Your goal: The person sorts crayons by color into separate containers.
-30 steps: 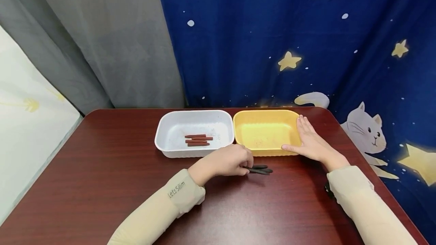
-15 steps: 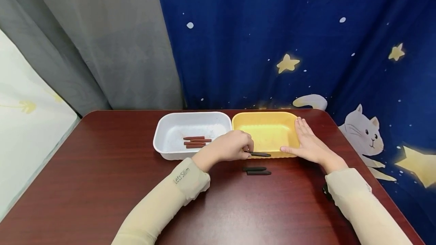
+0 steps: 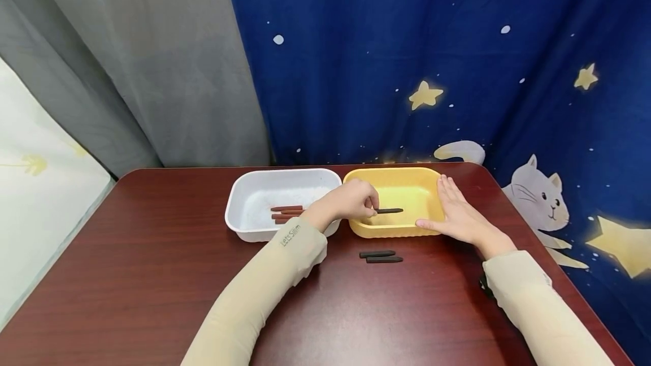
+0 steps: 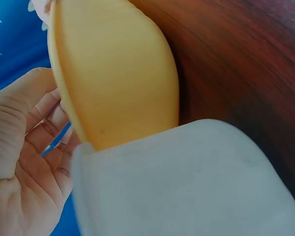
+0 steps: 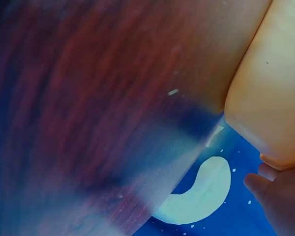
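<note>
In the head view my left hand (image 3: 352,200) pinches a black crayon (image 3: 390,210) by its left end, over the inside of the yellow plastic bin (image 3: 394,231). My right hand (image 3: 464,218) lies with straight fingers along the bin's right side, its thumb at the front rim. Two more black crayons (image 3: 384,260) lie side by side on the table in front of the bin. The left wrist view shows the left hand (image 4: 34,152) beyond the bins' rims, with the crayon hidden. Fingers of the right hand (image 5: 280,196) meet the yellow bin's edge in the right wrist view.
A white bin (image 3: 239,208) touches the yellow one on its left and holds several reddish-brown crayons (image 3: 286,208), partly covered by my left forearm. Both bins stand near the far edge of the dark red table (image 3: 168,253), with curtains (image 3: 325,72) behind it.
My left hand has lifted one black crayon from the group on the table and carried it away from me, over the yellow bin. My right hand has stayed at the bin's side.
</note>
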The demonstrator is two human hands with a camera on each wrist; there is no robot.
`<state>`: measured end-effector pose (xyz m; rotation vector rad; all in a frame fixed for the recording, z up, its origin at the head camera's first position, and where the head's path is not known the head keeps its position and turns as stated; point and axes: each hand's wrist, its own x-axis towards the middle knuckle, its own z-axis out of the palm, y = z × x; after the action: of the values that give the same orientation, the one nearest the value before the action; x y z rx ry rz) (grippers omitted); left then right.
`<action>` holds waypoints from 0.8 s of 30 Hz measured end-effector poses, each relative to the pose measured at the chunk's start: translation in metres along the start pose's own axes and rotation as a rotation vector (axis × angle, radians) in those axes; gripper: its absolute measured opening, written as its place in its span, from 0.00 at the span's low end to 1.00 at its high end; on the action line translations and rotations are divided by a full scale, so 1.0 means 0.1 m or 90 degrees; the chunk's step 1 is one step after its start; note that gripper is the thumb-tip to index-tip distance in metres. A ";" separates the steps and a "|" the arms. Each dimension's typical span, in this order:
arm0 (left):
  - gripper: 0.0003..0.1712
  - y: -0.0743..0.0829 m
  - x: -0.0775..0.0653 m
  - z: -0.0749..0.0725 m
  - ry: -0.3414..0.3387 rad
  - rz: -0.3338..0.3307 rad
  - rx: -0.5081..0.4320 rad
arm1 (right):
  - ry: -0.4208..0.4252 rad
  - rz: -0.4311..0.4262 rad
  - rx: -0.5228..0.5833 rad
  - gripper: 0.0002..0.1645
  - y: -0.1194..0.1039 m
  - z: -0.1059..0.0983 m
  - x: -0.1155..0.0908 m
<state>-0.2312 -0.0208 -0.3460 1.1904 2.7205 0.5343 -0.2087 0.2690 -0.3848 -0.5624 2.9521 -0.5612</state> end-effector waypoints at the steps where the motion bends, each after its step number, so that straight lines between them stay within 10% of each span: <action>1: 0.03 -0.02 0.03 0.02 -0.003 -0.007 -0.006 | -0.001 0.002 -0.001 0.73 0.00 0.00 0.00; 24: 0.03 -0.01 0.41 0.25 -0.078 -0.079 -0.012 | -0.006 0.004 0.011 0.73 -0.02 0.00 -0.02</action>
<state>-0.2536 0.0149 -0.3688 1.0056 2.6570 0.4536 -0.2066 0.2682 -0.3841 -0.5533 2.9368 -0.5811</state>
